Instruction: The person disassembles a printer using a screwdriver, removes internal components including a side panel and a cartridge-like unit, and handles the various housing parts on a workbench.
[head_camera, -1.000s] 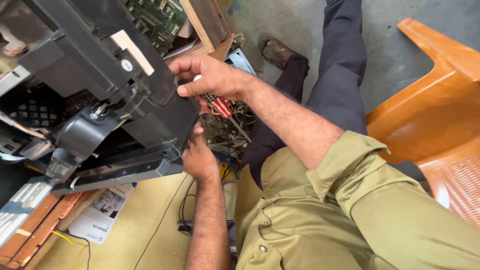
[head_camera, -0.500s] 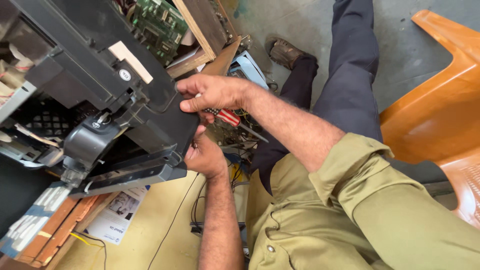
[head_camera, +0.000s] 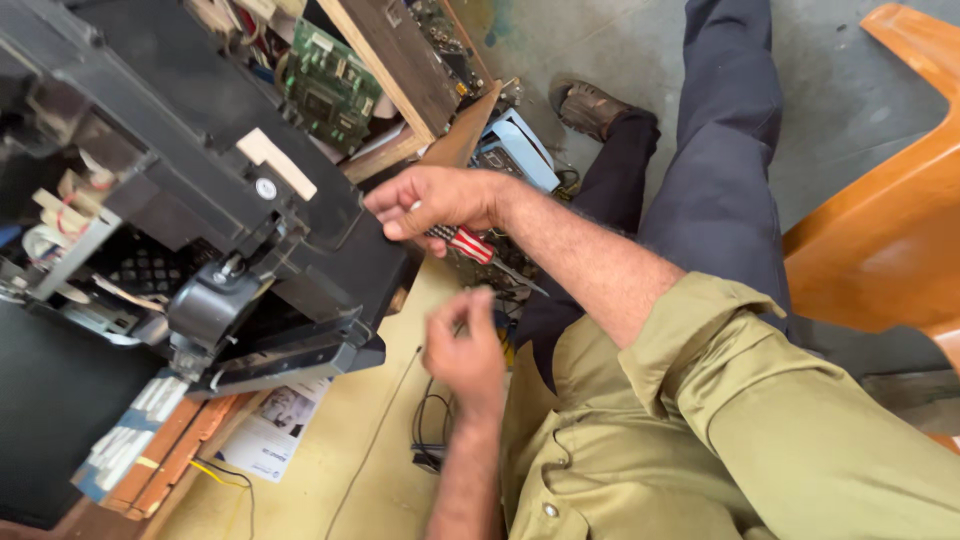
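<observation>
Your right hand (head_camera: 440, 205), gripping a red-and-white-handled screwdriver (head_camera: 470, 243), presses against the edge of the black machine housing (head_camera: 200, 190) that fills the upper left of the frame. Your left hand (head_camera: 465, 350) hangs in the open gap below it, over the bare yellow tabletop (head_camera: 350, 450). Loose black cables (head_camera: 430, 435) cross that gap. Circuit boards (head_camera: 330, 85) and a wooden frame (head_camera: 400, 60) crowd the top centre. An orange chair (head_camera: 880, 220) blocks the right.
</observation>
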